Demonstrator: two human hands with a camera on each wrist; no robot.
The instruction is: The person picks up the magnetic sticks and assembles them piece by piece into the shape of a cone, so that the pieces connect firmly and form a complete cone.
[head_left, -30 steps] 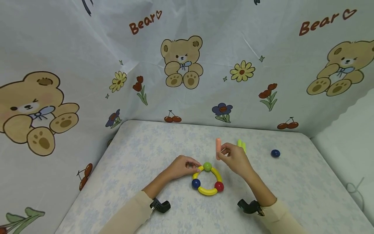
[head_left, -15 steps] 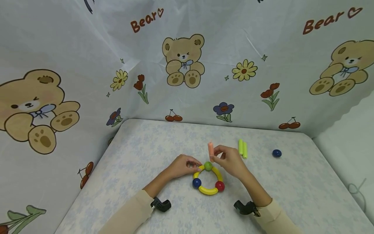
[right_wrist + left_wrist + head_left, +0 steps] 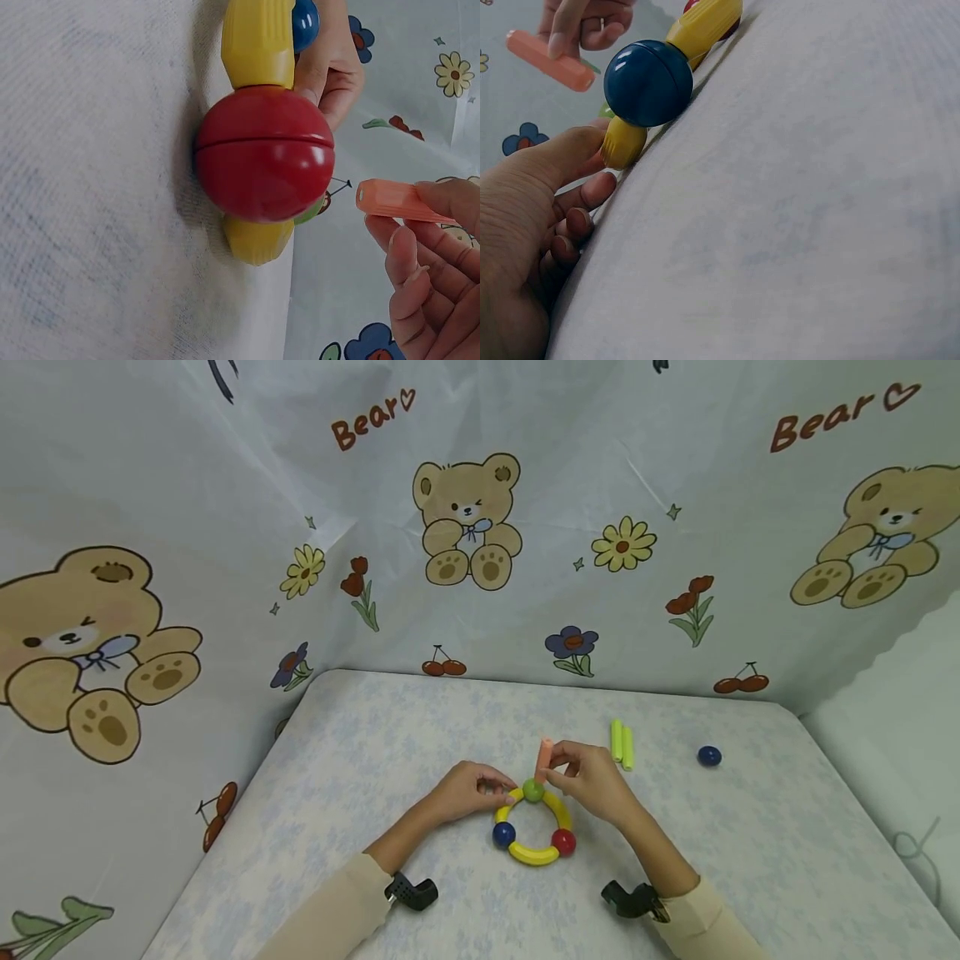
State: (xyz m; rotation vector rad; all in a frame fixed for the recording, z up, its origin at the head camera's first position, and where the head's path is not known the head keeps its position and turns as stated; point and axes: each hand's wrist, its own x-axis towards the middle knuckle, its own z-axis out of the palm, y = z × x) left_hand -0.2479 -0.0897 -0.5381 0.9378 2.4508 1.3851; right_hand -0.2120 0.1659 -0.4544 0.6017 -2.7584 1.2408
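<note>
Currently, right hand (image 3: 596, 781): thumb and fingers pinch the orange stick (image 3: 543, 760), lower end near a green ball (image 3: 533, 790); contact unclear.
Left hand (image 3: 461, 791): thumb and fingers pinch the ring (image 3: 534, 855) between its green and blue balls.
Ring: between the hands, well short of the tabletop's (image 3: 375, 727) far edge.
Green sticks (image 3: 627, 750): side by side, nearer that edge.
Loose blue ball (image 3: 708, 756): toward the far right corner.

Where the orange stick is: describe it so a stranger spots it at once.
On the pale table, find the yellow ring. Beside its green ball, the right hand pinches the orange stick. It is the only orange piece, held up by hand, while the two green sticks lie farther back.
</note>
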